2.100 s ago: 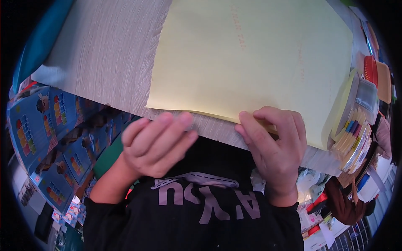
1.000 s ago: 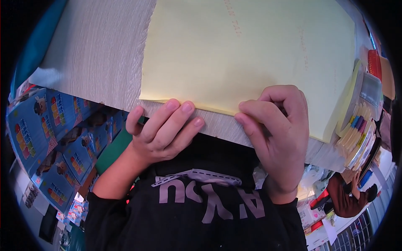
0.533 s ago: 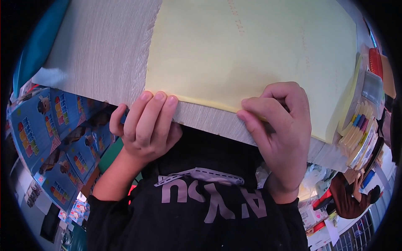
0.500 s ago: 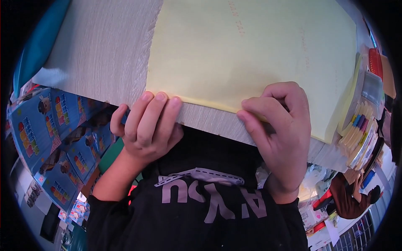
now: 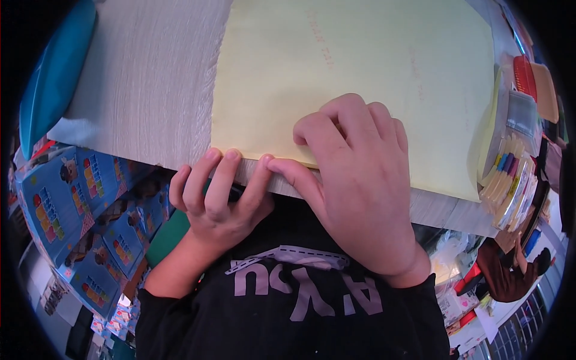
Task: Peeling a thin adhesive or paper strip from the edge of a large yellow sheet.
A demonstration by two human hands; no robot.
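A large sheet of yellow paper [image 5: 372, 78] lies on the wood-grain table, with faint red print and a narrow fold along its near edge. My left hand [image 5: 225, 201] rests at the fold's left end, fingers spread and fingertips pressing on it; its thumb is mostly hidden below the table edge. Over the paper's near part is my right hand [image 5: 366, 186]. Its thumb stretches left along the fold, the tip beside my left index fingertip. The other right fingers are bent over the sheet, apart from the thumb, with nothing seen between them.
The table [image 5: 156, 78] ends just in front of my body. A teal plastic object [image 5: 57, 84] stands at the far left. Blue printed packages [image 5: 51, 210] sit lower left. Several marker pens [image 5: 507, 168] and a red item [image 5: 524, 76] line the right side. Another person [image 5: 510, 273] is at lower right.
My right hand has slid left along the folded edge until its thumb meets my left index finger. It has gone from a pinch to a spread thumb. The view has shifted slightly.
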